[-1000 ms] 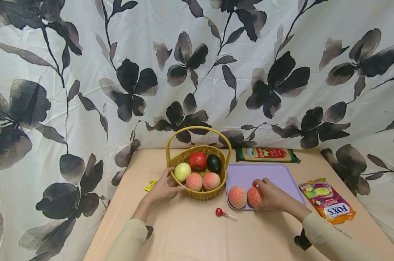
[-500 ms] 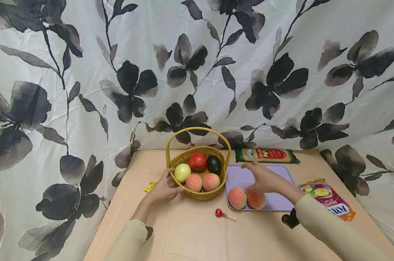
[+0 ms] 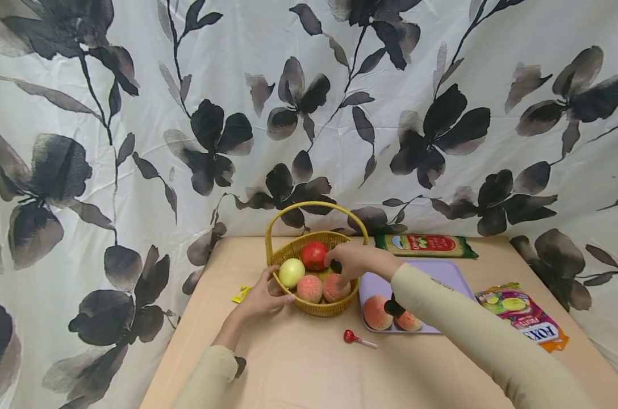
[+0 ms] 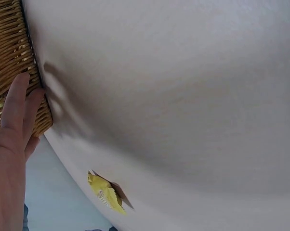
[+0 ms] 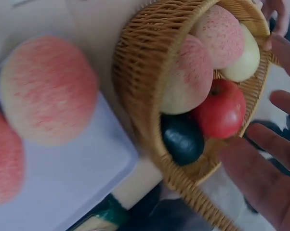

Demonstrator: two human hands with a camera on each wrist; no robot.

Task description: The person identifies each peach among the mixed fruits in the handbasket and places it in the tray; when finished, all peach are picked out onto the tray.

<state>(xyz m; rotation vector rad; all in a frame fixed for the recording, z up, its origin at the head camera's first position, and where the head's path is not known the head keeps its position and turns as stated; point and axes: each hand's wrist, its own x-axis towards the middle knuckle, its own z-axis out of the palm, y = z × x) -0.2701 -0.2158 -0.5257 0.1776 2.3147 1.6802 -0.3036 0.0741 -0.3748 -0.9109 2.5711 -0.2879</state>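
Left hand: the left hand (image 3: pixel 260 298) rests against the near left side of the basket (image 3: pixel 293 251), fingers straight and laid flat on the weave, thumb up by the rim; it grips nothing. In the left wrist view the fingers (image 4: pixel 15 108) lie along the wicker wall (image 4: pixel 10 62).
Right hand: the right hand (image 3: pixel 351 260) hangs over the right half of the basket, fingers spread and loose; the right wrist view shows the open palm (image 5: pixel 260 173) above the fruit, holding nothing. Whether a fingertip touches any fruit cannot be told.
Basket: a yellow wicker basket with a hoop handle (image 3: pixel 316 205), standing mid-table just left of the tray (image 3: pixel 449 272).
Basket contents: a red apple (image 3: pixel 314 255) at the back, a pale yellow apple (image 3: pixel 291 272) on the left, two peaches (image 3: pixel 309 288) in front, and a dark avocado (image 5: pixel 182 138) on the right, mostly hidden under the right hand in the head view.
Tray: lilac, flat, touching or just beside the basket; two peaches (image 3: pixel 377 312) lie at its near edge, the right one partly behind the sleeve (image 3: pixel 472 335).
Table: a lollipop (image 3: pixel 351 337) lies in front of the basket and tray, a yellow wrapper (image 3: pixel 241 293) left of the left hand, a noodle pack (image 3: pixel 425 245) behind the tray, a candy bag (image 3: pixel 523 315) to its right.
Backdrop: a white cloth (image 3: pixel 135 85) with dark flowers.
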